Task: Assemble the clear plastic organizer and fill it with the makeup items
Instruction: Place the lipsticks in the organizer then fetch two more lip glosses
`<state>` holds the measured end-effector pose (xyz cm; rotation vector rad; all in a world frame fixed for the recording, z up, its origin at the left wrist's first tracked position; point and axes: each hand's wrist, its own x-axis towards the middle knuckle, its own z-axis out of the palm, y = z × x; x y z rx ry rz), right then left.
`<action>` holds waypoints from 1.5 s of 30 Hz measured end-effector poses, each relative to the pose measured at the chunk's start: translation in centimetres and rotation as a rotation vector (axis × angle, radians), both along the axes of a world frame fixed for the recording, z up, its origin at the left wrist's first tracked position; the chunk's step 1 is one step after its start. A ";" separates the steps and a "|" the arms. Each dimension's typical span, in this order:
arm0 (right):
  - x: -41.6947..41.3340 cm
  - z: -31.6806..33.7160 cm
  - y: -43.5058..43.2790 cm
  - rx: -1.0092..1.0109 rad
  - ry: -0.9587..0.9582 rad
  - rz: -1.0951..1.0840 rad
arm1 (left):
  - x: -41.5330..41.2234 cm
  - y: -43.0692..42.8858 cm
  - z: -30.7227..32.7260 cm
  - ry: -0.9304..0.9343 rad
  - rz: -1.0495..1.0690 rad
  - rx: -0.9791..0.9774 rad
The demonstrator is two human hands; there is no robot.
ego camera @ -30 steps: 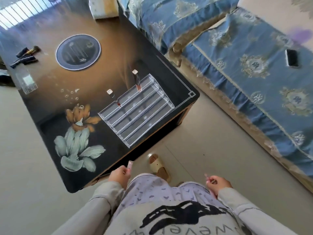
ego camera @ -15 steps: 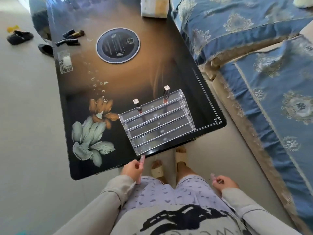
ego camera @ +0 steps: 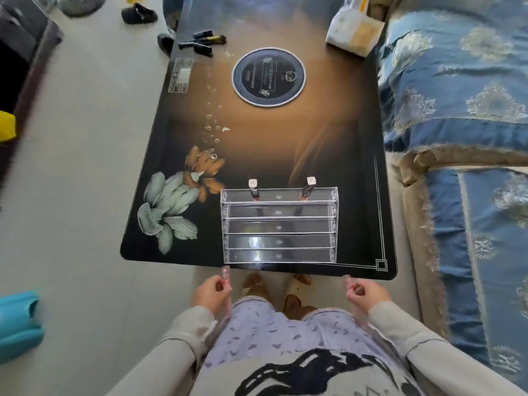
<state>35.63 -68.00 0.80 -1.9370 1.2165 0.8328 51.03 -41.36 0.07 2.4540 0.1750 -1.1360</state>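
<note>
Both hands have come up from beside the hips since half a second ago and now sit level with each other just off the near edge of the bench [ego camera: 257,144], and the camera view has squared up to it. On the left, the left hand [ego camera: 211,291] has its grip clamped on a pale pink tube [ego camera: 226,284] that stands roughly upright. Further right, the clear plastic organizer [ego camera: 278,225] stands on the bench close to that near edge, its stepped rows facing the person. Two lip tubes sit in its back row: one [ego camera: 253,190] towards the left, one [ego camera: 308,188] towards the right, leaning slightly. On the right, the right hand [ego camera: 368,292] pinches a second pink tube [ego camera: 349,284]. At the bench's far left corner lie dark makeup brushes [ego camera: 203,41].
</note>
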 end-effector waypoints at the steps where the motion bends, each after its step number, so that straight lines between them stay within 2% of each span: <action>1: 0.8 0.3 -0.4 -0.010 -0.005 0.025 | 0.2 -0.7 0.2 -0.012 0.032 -0.043; 6: 4.8 1.6 -1.4 -0.022 -0.176 -0.005 | 2.5 -3.7 1.7 -0.140 0.079 -0.186; 12: 9.9 3.7 -0.6 -0.098 -0.504 -0.140 | 6.1 -6.4 3.7 -0.297 0.089 -0.343; 16: 12.1 4.2 0.2 -0.219 -0.691 -0.219 | 7.8 -7.7 4.0 -0.392 0.077 -0.406; 19: 13.3 3.9 0.6 -0.245 -0.763 -0.223 | 8.4 -8.7 3.8 -0.417 0.054 -0.415; 30: 14.7 1.9 0.2 -0.210 -0.754 -0.258 | 8.4 -10.9 2.6 -0.505 -0.039 -0.376; 37: 14.9 1.5 0.0 -0.240 -0.676 -0.213 | 7.8 -11.5 1.9 -0.485 -0.043 -0.325; 45: 15.0 1.3 0.0 -0.189 -0.612 -0.198 | 7.5 -11.3 1.5 -0.425 -0.034 -0.312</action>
